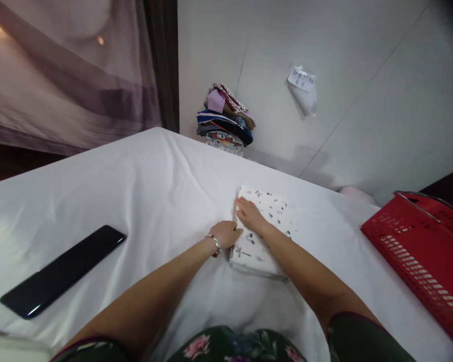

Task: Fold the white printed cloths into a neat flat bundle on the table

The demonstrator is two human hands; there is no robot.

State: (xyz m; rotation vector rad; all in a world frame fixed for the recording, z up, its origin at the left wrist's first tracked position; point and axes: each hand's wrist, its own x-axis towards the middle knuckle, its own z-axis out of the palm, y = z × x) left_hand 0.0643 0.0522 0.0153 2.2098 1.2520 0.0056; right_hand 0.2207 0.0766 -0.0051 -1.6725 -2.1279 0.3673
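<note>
A folded white cloth with small printed figures (272,211) lies on the white sheet (136,186) in front of me. My right hand (250,213) rests flat on its top near the left edge, fingers stretched out. My left hand (225,233), with a bracelet at the wrist, presses against the cloth's left side; its fingers are curled at the edge and partly hidden.
A long black flat object (62,271) lies at the left on the sheet. A red plastic basket (423,251) stands at the right. A stack of folded coloured clothes (225,119) sits by the wall at the back. A labelled white bag (304,90) hangs on the wall.
</note>
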